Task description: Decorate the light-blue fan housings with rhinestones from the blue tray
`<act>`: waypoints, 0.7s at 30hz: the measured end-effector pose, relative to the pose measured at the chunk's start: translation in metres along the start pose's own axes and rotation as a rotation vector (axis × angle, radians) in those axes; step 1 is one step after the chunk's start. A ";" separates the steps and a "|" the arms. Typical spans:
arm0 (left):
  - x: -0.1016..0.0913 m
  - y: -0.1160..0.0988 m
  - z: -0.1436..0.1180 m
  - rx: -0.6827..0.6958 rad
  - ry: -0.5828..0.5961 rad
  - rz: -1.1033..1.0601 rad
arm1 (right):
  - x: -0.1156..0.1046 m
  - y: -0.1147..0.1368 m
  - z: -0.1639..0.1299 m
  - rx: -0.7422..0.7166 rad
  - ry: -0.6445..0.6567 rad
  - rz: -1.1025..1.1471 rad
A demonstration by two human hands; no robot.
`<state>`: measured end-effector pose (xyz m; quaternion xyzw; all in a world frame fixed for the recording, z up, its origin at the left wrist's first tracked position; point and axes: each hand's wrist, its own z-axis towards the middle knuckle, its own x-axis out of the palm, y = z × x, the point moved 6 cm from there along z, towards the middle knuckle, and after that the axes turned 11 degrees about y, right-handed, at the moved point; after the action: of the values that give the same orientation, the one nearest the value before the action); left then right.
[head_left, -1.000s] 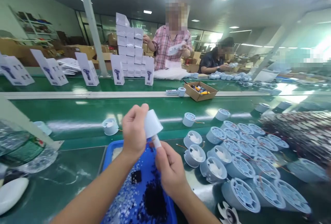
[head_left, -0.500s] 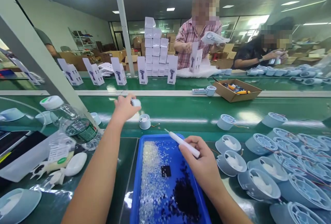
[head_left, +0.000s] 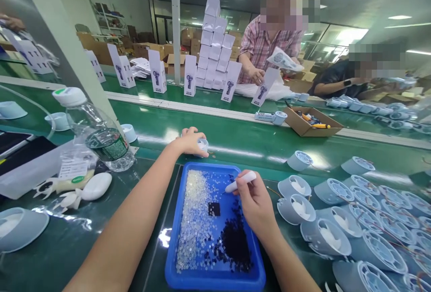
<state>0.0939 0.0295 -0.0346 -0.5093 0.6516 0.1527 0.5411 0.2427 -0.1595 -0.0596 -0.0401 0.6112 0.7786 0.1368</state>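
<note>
A: What does the left hand (head_left: 189,141) have?

B: Its grip is closed over a small white round housing (head_left: 203,144), set on the green counter (head_left: 235,141) just beyond the blue tray (head_left: 215,278). It looks like thin moulded plastic: light, stiff, a bit slick. Best taken around the rim, not squeezed hard.

A: And the right hand (head_left: 255,202)?

B: Its grip is pinched on a white pen tool (head_left: 240,182), tip pointing left over the tray's clear and dark beads. A slim, light thing; hold it mid-barrel, like a pencil. More housings (head_left: 296,209) lie just right of that hand.
</note>
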 end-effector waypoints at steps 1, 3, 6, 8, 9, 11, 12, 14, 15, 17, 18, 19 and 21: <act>-0.002 -0.001 0.000 -0.007 -0.048 -0.021 | 0.000 0.000 0.000 0.002 0.001 -0.003; -0.011 -0.006 -0.003 0.042 -0.170 -0.100 | 0.000 0.002 0.001 0.012 0.018 -0.021; -0.033 -0.020 -0.016 0.269 -0.414 -0.408 | -0.002 0.006 0.000 0.012 0.016 -0.124; -0.047 -0.027 -0.028 0.443 -0.504 -0.742 | -0.008 0.010 -0.002 -0.016 -0.058 -0.217; -0.052 -0.030 -0.032 0.520 -0.507 -0.917 | -0.011 0.012 -0.004 -0.031 -0.102 -0.249; -0.060 -0.036 -0.041 0.643 -0.477 -1.208 | -0.014 0.013 -0.006 -0.044 -0.147 -0.272; -0.063 -0.038 -0.045 0.681 -0.473 -1.307 | -0.014 0.013 -0.007 -0.042 -0.146 -0.271; -0.068 -0.038 -0.050 0.695 -0.506 -1.434 | -0.012 0.011 -0.007 -0.032 -0.132 -0.269; -0.070 -0.036 -0.052 0.684 -0.525 -1.480 | -0.012 0.010 -0.007 -0.025 -0.127 -0.264; -0.071 -0.032 -0.051 0.654 -0.549 -1.568 | -0.011 0.008 -0.007 -0.014 -0.124 -0.252; -0.071 -0.029 -0.051 0.643 -0.561 -1.610 | -0.011 0.007 -0.007 -0.011 -0.125 -0.249; -0.072 -0.027 -0.050 0.638 -0.571 -1.646 | -0.011 0.007 -0.007 -0.011 -0.128 -0.252; -0.072 -0.024 -0.049 0.641 -0.577 -1.699 | -0.011 0.007 -0.007 -0.017 -0.130 -0.262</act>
<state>0.0793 0.0185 0.0540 -0.5826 -0.0842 -0.3576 0.7249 0.2509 -0.1697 -0.0517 -0.0701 0.5838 0.7602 0.2764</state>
